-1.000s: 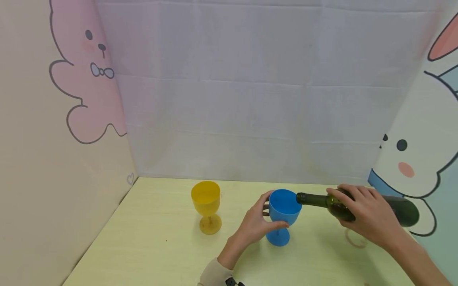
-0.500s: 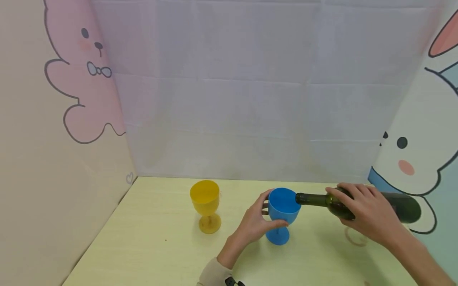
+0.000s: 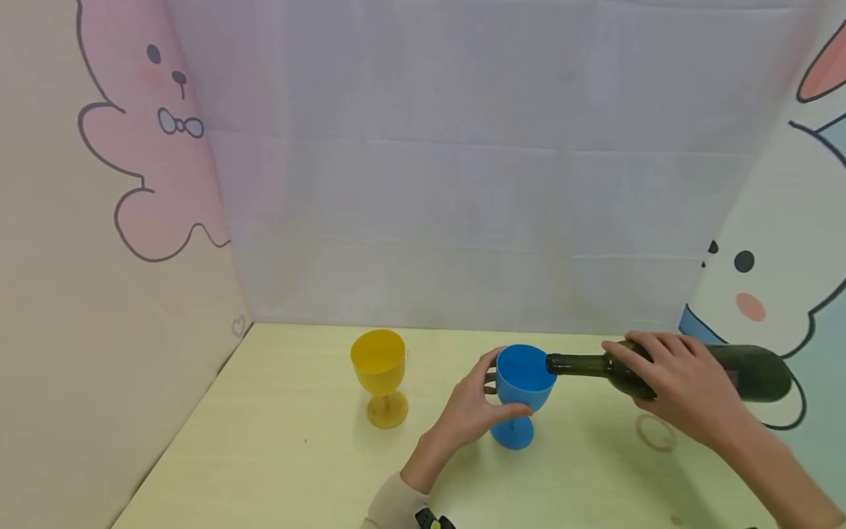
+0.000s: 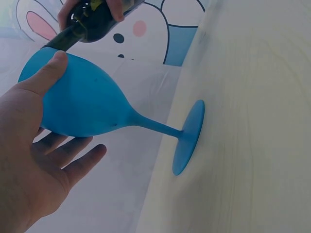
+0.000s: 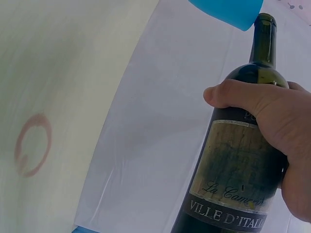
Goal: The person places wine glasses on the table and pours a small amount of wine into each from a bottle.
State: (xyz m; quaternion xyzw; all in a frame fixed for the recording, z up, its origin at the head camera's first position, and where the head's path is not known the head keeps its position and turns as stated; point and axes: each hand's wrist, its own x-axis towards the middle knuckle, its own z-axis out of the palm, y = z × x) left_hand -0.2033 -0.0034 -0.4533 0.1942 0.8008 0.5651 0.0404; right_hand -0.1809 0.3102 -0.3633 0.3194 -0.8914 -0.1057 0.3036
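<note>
The green bottle, wrapped in the right hand, has its base raised slightly since a second ago, its mouth staying at the blue goblet's rim; the tilt seems to be increasing. The left hand clasps that goblet's bowl on the counter, steadying it.

Grips a blue goblet by its bowl in the left hand, thumb near the rim. Shows a dark bottle in the right hand, with neck behind that rim. Overlaps the table's edge with the goblet's stem.
</note>
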